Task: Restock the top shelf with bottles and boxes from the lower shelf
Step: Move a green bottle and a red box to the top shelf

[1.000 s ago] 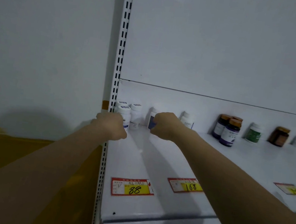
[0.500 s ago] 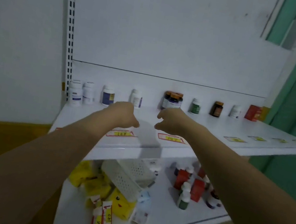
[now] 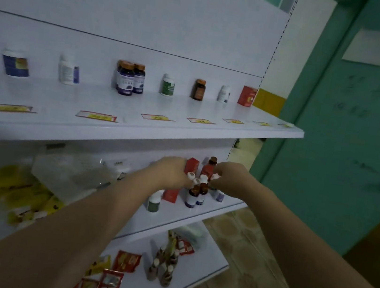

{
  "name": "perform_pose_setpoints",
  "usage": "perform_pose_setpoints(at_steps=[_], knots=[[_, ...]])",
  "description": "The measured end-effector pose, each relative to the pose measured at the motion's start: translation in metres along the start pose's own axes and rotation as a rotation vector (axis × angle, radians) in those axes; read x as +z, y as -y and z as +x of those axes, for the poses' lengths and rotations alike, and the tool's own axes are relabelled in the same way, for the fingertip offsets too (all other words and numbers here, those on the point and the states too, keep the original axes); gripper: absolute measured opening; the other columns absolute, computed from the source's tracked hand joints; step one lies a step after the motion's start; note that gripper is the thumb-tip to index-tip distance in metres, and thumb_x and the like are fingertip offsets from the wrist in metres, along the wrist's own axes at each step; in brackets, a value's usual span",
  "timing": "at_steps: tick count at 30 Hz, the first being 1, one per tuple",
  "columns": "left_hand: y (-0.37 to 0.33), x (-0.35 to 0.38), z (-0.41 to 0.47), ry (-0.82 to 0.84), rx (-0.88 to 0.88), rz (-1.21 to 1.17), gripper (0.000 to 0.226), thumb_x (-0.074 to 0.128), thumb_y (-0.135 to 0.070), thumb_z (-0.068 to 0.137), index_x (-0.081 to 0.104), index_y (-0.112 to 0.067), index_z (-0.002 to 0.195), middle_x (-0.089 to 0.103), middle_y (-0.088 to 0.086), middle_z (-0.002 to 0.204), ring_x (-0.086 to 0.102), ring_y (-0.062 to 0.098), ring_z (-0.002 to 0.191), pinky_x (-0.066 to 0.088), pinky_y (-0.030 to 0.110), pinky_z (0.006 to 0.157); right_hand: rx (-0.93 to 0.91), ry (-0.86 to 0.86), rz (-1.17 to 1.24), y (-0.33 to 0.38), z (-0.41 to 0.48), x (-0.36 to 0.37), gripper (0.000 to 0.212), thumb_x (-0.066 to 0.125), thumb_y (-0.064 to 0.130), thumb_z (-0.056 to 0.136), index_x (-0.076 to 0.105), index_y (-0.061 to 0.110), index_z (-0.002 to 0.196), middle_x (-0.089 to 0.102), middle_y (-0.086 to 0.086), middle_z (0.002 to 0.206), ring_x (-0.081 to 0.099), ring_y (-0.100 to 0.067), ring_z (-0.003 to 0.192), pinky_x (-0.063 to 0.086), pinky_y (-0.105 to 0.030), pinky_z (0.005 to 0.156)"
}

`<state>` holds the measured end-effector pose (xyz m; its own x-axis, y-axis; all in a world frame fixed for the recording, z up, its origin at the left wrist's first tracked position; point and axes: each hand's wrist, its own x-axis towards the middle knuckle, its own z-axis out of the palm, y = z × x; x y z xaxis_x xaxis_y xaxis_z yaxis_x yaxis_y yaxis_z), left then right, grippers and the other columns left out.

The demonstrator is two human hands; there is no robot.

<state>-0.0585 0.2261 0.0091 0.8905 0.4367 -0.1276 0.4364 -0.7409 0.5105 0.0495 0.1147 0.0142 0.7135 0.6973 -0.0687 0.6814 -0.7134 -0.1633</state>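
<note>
The top shelf (image 3: 137,126) carries a spaced row: a blue-labelled bottle (image 3: 15,66), a white bottle (image 3: 67,72), dark purple bottles (image 3: 129,79), a green-labelled bottle (image 3: 168,85), a brown bottle (image 3: 199,89) and a red box (image 3: 247,95). On the lower shelf (image 3: 197,216) stands a tight cluster of white-capped brown bottles (image 3: 193,195) and red boxes (image 3: 191,166). My left hand (image 3: 171,173) is curled against the cluster's left side, touching a white cap. My right hand (image 3: 230,179) pinches the white cap of a bottle (image 3: 215,176) on the cluster's right.
A tipped white basket (image 3: 69,170) and yellow packets (image 3: 17,189) fill the lower shelf's left half. A green-labelled bottle (image 3: 154,202) stands near its front edge. Small bottles (image 3: 163,263) and red packets (image 3: 127,261) lie on the bottom shelf. A teal door (image 3: 344,142) stands right.
Both hands left the top shelf's left end, came back empty, then dropped to the bottle cluster on the lower shelf. My view swung right and down.
</note>
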Motion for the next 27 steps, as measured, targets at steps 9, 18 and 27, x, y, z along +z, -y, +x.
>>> perform_pose_setpoints(at_steps=[9,18,27], knots=[[0.072,0.079,0.102,0.118,-0.292,-0.047,0.037,0.059,-0.022,0.087,0.053,-0.01,0.121,0.059,0.007,0.12,0.056,0.021,0.107,0.044,0.024,0.08,-0.038,0.139,0.001,-0.055,0.095,0.06,0.024,0.053,0.018,0.088,0.063,0.001,0.102,0.061,-0.014,0.095,0.051,-0.023,0.08,0.032,-0.024,0.053],[0.107,0.125,0.177,0.0,-0.472,-0.186,0.051,0.063,-0.028,0.086,0.045,-0.004,0.128,0.054,0.014,0.129,0.054,0.027,0.116,0.043,0.026,0.086,-0.237,0.313,0.007,-0.059,0.192,0.116,0.041,0.049,0.018,0.094,0.047,0.004,0.133,0.054,-0.016,0.132,0.053,-0.031,0.119,0.045,-0.032,0.095],[0.133,0.175,0.238,-0.147,-0.687,-0.256,0.08,0.069,-0.022,0.083,0.022,0.001,0.144,0.033,0.019,0.148,0.036,0.03,0.135,0.032,0.034,0.106,-0.526,0.323,-0.042,-0.074,0.298,0.169,0.048,0.049,0.003,0.089,0.043,0.001,0.137,0.048,-0.021,0.136,0.049,-0.036,0.123,0.04,-0.038,0.103]])
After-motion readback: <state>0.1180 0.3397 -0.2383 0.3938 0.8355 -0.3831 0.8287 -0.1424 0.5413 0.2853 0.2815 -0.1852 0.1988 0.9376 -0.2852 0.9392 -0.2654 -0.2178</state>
